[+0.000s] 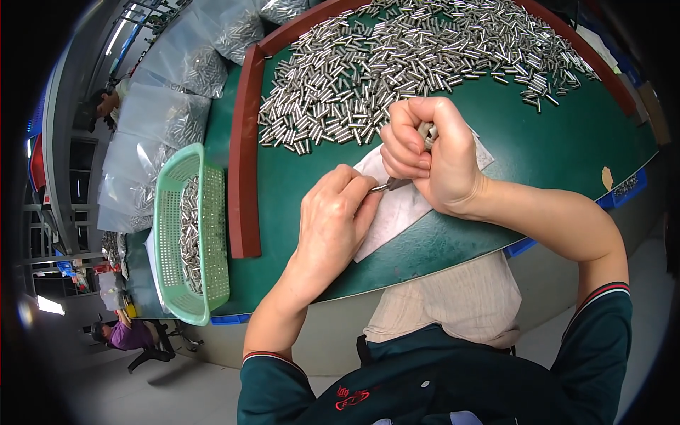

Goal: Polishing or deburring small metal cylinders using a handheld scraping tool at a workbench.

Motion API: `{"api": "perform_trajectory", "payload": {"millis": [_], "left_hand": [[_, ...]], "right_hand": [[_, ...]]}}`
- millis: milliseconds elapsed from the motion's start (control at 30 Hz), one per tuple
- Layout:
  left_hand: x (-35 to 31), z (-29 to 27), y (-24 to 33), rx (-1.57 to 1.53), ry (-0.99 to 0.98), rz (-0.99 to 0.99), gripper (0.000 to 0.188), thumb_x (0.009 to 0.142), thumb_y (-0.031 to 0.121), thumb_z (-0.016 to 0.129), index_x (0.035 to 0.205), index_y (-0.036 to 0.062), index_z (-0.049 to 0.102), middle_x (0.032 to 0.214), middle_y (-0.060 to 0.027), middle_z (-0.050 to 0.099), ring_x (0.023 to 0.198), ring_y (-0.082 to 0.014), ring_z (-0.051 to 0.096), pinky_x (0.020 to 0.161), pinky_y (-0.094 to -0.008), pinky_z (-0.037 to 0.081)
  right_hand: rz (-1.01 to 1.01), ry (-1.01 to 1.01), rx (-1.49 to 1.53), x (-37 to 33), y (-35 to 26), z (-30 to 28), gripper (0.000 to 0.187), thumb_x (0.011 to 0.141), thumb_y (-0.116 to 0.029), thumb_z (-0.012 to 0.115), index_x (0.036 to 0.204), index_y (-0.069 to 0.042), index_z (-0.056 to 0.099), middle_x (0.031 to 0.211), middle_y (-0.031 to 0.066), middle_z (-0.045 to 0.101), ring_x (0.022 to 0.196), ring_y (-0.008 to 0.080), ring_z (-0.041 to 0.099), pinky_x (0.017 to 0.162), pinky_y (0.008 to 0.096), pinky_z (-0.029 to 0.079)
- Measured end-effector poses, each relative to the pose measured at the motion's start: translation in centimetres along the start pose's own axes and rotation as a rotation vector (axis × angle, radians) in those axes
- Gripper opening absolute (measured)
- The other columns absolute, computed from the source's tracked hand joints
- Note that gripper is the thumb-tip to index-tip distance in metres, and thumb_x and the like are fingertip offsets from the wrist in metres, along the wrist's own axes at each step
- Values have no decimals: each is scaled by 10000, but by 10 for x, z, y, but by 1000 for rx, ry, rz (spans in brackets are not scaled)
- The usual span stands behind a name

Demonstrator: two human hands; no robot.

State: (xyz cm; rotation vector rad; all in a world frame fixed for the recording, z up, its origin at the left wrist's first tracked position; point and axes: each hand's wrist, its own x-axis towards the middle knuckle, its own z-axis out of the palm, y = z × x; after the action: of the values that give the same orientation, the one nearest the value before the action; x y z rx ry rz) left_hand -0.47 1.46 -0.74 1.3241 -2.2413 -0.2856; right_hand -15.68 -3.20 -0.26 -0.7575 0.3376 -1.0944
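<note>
My left hand point(334, 216) pinches a small shiny metal pin point(380, 188) between thumb and fingers. My right hand point(435, 152) is a fist around a tool whose pale, wrapped-looking handle end point(428, 133) shows at the top of the grip. A short dark tip point(399, 183) comes out below that fist and meets the pin, or lies very close to it; the tool's exact kind is hidden. Beneath both hands lies a whitish, stained cloth point(397, 219) on the green tabletop point(552, 138). Beyond them spreads a large heap of loose metal pins point(397, 60).
Dark red rails point(246, 163) border the heap at left and back. Left of them stands a green mesh basket point(216, 234) holding pins, beside clear bags point(185, 120) of pins. A blue bin point(629, 190) is at the right edge. One person point(131, 333) sits far left.
</note>
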Motion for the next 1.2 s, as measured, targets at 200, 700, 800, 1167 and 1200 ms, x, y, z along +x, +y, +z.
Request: {"api": "perform_trajectory", "payload": {"millis": [200, 700, 800, 1167, 1200], "left_hand": [[1, 1, 5, 77, 14, 52, 85, 666, 10, 623, 730, 3, 567, 687, -98, 497, 601, -256, 522, 539, -347, 427], [3, 2, 7, 177, -8, 103, 101, 678, 5, 594, 658, 1, 495, 656, -108, 461, 569, -252, 511, 480, -352, 418], [1, -1, 5, 68, -20, 14, 80, 684, 21, 613, 703, -8, 541, 699, -107, 505, 599, -252, 531, 495, -347, 420], [6, 1, 6, -31, 53, -38, 130, 673, 22, 646, 800, 10, 622, 732, -87, 535, 612, -229, 532, 550, -315, 432], [5, 2, 5, -47, 48, -59, 131, 672, 22, 646, 800, 10, 622, 732, -88, 536, 613, -229, 533, 551, -315, 433]], "right_hand": [[1, 24, -9, 0, 3, -1, 344, 830, -256, 293, 521, -105, 298, 410, -34, 254, 372, 61, 169, 386, 225, 166], [-16, 6, -123, 1, 8, -1, 353, 845, -263, 286, 527, -110, 283, 425, -35, 250, 385, 61, 176, 392, 220, 172], [-10, 2, -40, 1, 1, -2, 344, 838, -248, 284, 522, -113, 286, 417, -36, 247, 376, 60, 172, 384, 221, 169], [-88, 24, 20, 6, -11, -8, 285, 801, -219, 292, 548, -87, 296, 426, -18, 248, 379, 61, 181, 368, 218, 154], [-84, -2, 16, 6, -10, -8, 283, 799, -216, 295, 546, -87, 296, 428, -15, 250, 381, 60, 185, 368, 216, 155]]}}
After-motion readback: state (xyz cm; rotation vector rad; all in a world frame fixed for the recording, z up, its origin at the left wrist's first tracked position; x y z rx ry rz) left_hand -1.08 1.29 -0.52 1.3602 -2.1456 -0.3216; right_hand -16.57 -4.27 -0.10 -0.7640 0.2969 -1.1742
